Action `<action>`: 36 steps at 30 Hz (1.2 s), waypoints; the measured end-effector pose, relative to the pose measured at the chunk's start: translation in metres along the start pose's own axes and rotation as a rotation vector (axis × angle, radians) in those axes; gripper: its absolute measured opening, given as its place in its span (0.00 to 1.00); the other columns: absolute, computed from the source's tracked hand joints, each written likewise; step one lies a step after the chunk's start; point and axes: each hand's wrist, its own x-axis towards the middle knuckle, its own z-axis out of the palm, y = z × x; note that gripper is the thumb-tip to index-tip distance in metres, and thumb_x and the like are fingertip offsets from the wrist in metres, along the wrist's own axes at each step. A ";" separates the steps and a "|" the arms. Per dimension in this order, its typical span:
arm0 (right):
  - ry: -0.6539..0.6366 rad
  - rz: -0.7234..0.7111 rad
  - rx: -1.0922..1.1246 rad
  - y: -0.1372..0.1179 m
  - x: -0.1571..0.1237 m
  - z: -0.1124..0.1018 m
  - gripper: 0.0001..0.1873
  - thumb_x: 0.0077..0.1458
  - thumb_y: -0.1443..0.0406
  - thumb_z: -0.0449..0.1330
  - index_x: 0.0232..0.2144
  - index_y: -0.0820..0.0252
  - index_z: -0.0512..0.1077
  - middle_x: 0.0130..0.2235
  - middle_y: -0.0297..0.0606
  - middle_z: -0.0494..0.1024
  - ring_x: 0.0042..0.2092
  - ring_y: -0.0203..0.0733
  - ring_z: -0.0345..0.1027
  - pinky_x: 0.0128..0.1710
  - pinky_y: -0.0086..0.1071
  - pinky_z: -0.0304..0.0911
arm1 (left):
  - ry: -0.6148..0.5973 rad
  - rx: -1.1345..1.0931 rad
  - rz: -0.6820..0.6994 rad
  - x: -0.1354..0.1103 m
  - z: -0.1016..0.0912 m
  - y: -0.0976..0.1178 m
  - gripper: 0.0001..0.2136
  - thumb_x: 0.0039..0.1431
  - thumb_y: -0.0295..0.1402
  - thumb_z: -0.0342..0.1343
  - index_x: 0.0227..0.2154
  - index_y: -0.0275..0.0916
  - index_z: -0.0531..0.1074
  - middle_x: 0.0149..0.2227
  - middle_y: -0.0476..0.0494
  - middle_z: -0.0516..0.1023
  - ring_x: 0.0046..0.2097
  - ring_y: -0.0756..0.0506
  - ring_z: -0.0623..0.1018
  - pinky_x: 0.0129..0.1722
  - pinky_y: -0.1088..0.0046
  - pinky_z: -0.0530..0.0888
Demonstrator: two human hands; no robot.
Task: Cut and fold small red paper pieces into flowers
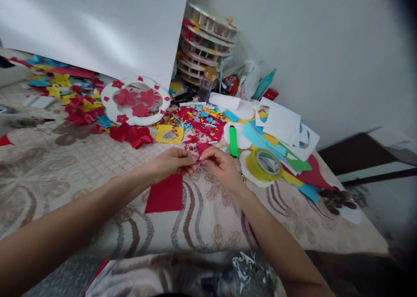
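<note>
My left hand (172, 163) and my right hand (220, 165) meet above the patterned cloth (65, 166), fingers pinched together on a small red paper piece (202, 149). A flat red paper sheet (165, 194) lies just below my left hand. A green lighter-like stick (233, 141) and a roll of yellow tape (263, 164) sit close to my right hand.
A white ring plate with red paper flowers (135, 100) lies further back. Red, yellow and blue paper scraps (198, 121) litter the middle. White and coloured sheets (283, 125) pile at the right. Stacked trays (206, 42) and a jar (207, 83) stand by the wall. A white board (97, 27) leans behind.
</note>
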 end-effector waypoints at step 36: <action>0.038 0.187 0.114 0.006 0.001 0.008 0.07 0.56 0.60 0.55 0.30 0.57 0.63 0.29 0.32 0.65 0.32 0.36 0.59 0.32 0.30 0.57 | 0.056 -0.236 -0.128 0.000 0.010 -0.007 0.02 0.53 0.25 0.57 0.27 0.30 0.71 0.27 0.45 0.76 0.26 0.55 0.74 0.29 0.79 0.71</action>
